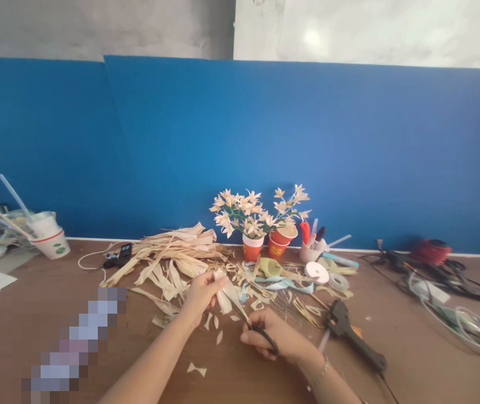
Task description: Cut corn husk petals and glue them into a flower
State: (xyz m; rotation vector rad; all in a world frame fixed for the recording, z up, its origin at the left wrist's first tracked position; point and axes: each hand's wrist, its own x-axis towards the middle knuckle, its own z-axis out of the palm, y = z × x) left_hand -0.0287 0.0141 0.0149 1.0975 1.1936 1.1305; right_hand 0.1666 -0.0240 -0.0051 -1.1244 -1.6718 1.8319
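Observation:
My left hand [201, 296] pinches a pale piece of dried corn husk [224, 296] near the middle of the table. In my right hand [270, 332] is a pair of black-handled scissors [261, 332], its blades pointing up and left against the husk piece. Whether the blades are parted cannot be made out. Small cut petal shapes [219, 336] lie on the table below the husk, and a bow-shaped scrap [197, 369] lies closer to me. Behind my left hand spreads a heap of dried husks [181, 252].
Flower sprays stand in red paper cups [252, 248] at the back. A glue gun [353, 334] lies right of my right hand. Cables [454, 320] and a red object [430, 251] are far right. White cups with straws [52, 244] stand left. A blue partition [265, 129] rises behind.

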